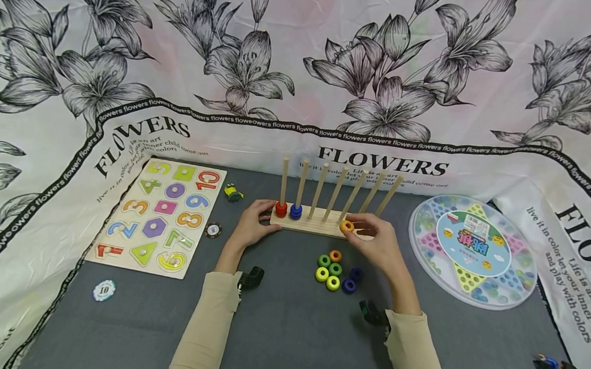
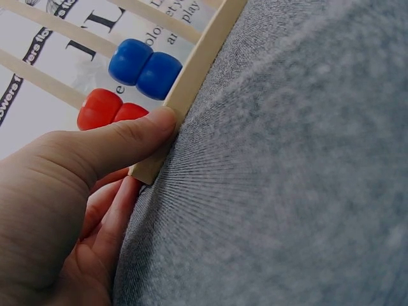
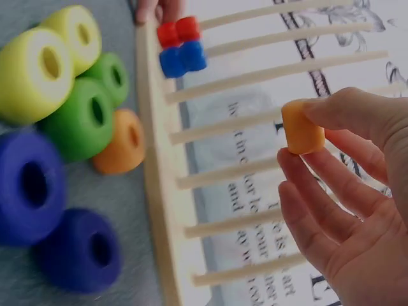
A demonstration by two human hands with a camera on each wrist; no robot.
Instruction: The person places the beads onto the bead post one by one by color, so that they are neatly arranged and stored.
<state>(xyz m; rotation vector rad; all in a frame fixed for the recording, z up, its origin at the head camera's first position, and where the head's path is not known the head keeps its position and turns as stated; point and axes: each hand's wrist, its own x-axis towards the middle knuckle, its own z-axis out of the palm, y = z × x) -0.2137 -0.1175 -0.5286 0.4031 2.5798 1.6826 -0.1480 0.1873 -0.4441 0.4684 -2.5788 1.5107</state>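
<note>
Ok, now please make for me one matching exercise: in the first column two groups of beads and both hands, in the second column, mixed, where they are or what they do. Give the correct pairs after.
Column one
1. Red beads
2. Yellow beads
3. Left hand
4. Right hand

Column two
A. Pinches an orange bead
B. Lie loose on the grey cloth
C. Grips one end of the wooden base
D. Threaded on an end peg

Pairs: 1-D, 2-B, 3-C, 4-A
</note>
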